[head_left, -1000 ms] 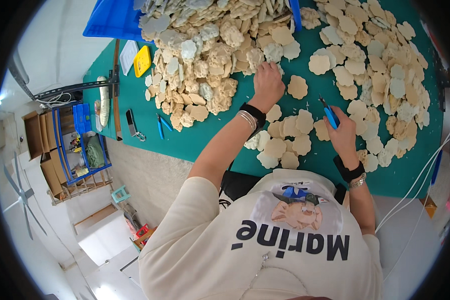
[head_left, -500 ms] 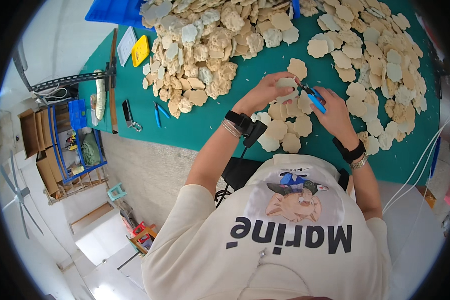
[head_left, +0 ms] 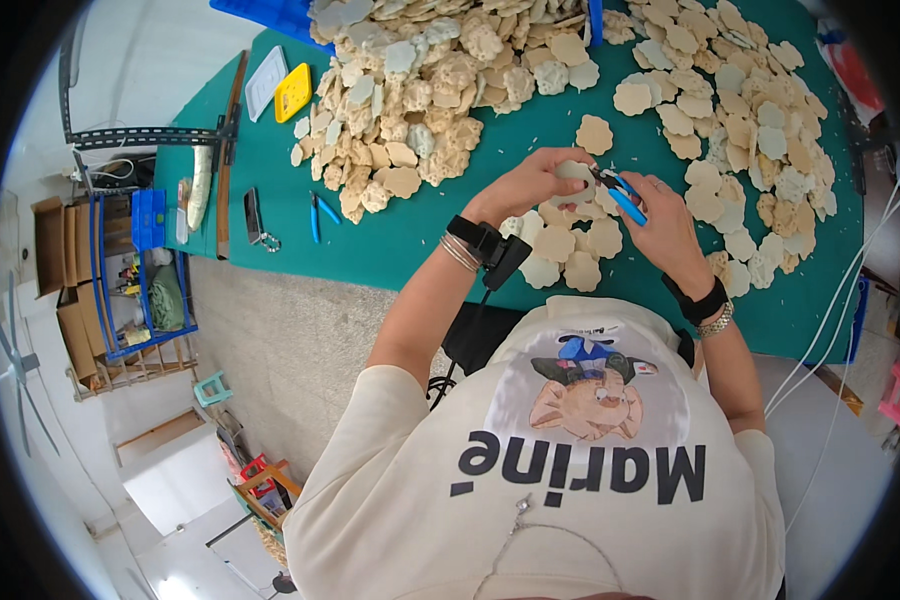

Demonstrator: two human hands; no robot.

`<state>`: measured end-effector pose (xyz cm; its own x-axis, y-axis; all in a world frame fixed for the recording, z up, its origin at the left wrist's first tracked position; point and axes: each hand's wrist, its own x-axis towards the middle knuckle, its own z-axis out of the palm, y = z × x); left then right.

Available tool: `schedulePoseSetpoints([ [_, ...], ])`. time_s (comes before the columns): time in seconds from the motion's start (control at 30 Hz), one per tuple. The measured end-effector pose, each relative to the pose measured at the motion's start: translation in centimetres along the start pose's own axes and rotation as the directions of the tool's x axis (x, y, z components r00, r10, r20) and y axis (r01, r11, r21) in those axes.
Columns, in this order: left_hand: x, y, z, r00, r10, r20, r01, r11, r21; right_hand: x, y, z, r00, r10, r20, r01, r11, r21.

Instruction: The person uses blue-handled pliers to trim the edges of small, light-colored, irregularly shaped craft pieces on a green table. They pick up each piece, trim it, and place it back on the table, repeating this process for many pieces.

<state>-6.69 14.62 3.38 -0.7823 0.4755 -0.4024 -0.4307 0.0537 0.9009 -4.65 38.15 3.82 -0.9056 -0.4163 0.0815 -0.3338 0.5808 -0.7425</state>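
Observation:
Between the fingers of my left hand (head_left: 527, 188) is a pale scalloped disc (head_left: 571, 177), held up over the green table (head_left: 370, 262). My right hand (head_left: 662, 222) is wrapped round blue-handled cutting pliers (head_left: 625, 199), whose jaws meet the right edge of the disc. Several similar flat scalloped discs (head_left: 554, 244) lie in a loose group below my hands. A single tan disc (head_left: 594, 134) lies just beyond my left fingertips. How far the jaws are closed is too small to tell.
A big heap of lumpy beige pieces (head_left: 410, 100) fills the far left, against a blue bin (head_left: 270, 18). More scalloped discs (head_left: 760, 140) spread over the right side. A second pair of pliers (head_left: 317, 217), a phone (head_left: 253, 212) and a yellow tray (head_left: 293, 92) lie at left.
The whole view has shifted slightly. My hands stay together, the disc still in the left and the pliers still at its edge in the right.

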Motion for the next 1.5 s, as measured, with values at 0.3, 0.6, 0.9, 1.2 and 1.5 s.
schedulePoseSetpoints([
  [0.3,-0.7,0.1,0.6,0.998,-0.059,-0.033,0.058,0.998,-0.034,-0.1,0.2,0.8,0.997,-0.058,-0.042,0.051,0.989,-0.14],
  [0.6,2.4,-0.2,-1.6,0.995,0.014,0.103,-0.06,0.889,0.453,0.5,3.6,1.5,0.957,0.266,-0.116,-0.244,0.954,0.173],
  [0.9,12.9,0.3,-5.4,0.773,0.49,-0.403,0.386,0.141,0.912,1.8,6.6,-0.1,0.919,0.373,-0.127,-0.356,0.925,0.136],
  [1.2,12.2,-2.5,-4.0,0.844,0.394,-0.363,0.315,0.184,0.931,2.6,6.2,1.1,0.938,0.342,-0.063,-0.332,0.934,0.131],
  [1.5,4.1,-0.5,-1.7,0.978,-0.015,-0.209,-0.002,0.996,-0.084,2.7,4.1,0.7,0.989,0.142,-0.038,-0.141,0.989,0.039],
])
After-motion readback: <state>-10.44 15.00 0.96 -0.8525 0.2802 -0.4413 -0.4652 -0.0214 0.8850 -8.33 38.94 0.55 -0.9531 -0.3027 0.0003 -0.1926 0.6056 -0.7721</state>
